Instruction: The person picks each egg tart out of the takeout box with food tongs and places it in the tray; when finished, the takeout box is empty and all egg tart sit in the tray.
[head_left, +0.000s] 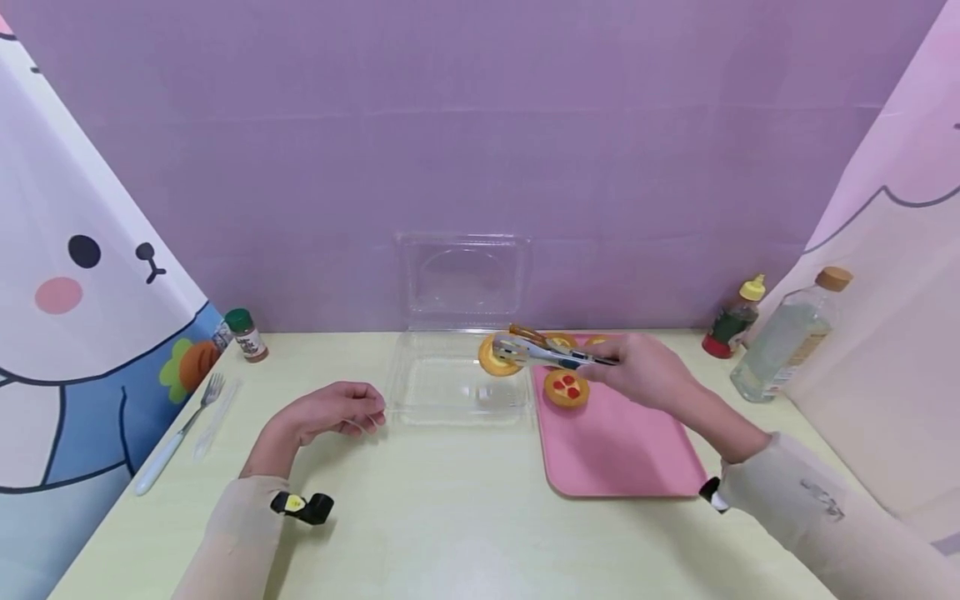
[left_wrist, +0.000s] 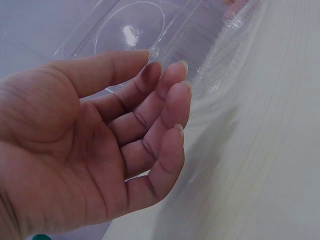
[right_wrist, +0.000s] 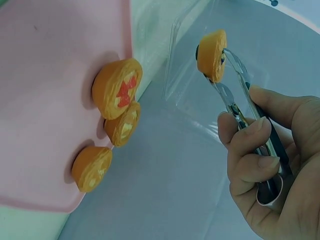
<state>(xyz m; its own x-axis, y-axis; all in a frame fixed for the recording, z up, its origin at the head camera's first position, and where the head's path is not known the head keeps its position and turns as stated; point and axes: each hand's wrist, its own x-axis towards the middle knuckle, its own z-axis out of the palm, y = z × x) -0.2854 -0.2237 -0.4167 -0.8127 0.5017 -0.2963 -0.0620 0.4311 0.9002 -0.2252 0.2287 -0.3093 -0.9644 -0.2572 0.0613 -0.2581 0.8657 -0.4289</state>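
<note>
My right hand (head_left: 641,367) grips metal tongs (right_wrist: 242,89) with dark handles. An egg tart (right_wrist: 212,56) with a golden crust sits between the tongs' tips, held above the clear plastic container (head_left: 427,387), near its right side. The container's lid (head_left: 465,282) stands raised against the back wall. To the right, a pink tray (head_left: 622,462) carries a tart with red topping (head_left: 566,389) and two more tarts (right_wrist: 122,125) behind it, partly hidden in the head view. My left hand (head_left: 337,408), holding nothing, is beside the container's left edge with loosely curled fingers; contact cannot be told.
On the left lie a fork (head_left: 180,433) and a thin clear-wrapped item (head_left: 217,418), with a green-capped jar (head_left: 247,336) behind. At the back right stand a yellow-capped sauce bottle (head_left: 733,318) and a tall clear bottle (head_left: 787,337) with a cork-coloured cap.
</note>
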